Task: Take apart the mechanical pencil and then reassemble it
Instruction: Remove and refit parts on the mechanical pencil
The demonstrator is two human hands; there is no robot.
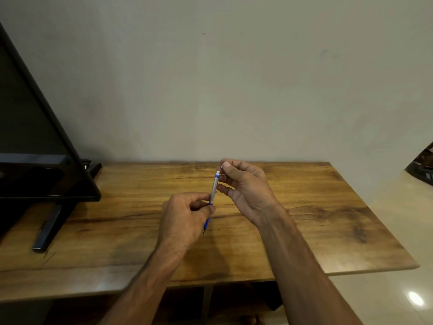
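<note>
The left hand (187, 216), nearest the camera, pinches the lower barrel of the mechanical pencil (213, 191) between thumb and fingers, with the blue grip section and the dark tip poking out below the hand. The right hand (246, 188) sits just beyond the pencil on its far side. Its thumb and forefinger are closed close by the white eraser cap (218, 173) at the top end, but whether they actually touch or grip the cap cannot be told. Its other fingers curl loosely just beside the silver barrel.

The pencil is held tilted slightly off upright in the air above the middle of the wooden table (328, 219), cap end away from the camera.

As for progress, the pencil appears whole: cap, blue ring, silver barrel, blue grip and tip all sit in line, and no loose part lies on the table near the pencil. By that, either disassembly has not begun and the cap is the first piece to come off, or everything has gone back together; this one view does not settle which.

No brand, label or writing can be read on the pencil; it is too small.

Well to the left of the pencil stands a dark flat screen (35, 148) on its stand, with a plain wall (210, 78) behind the table.
</note>
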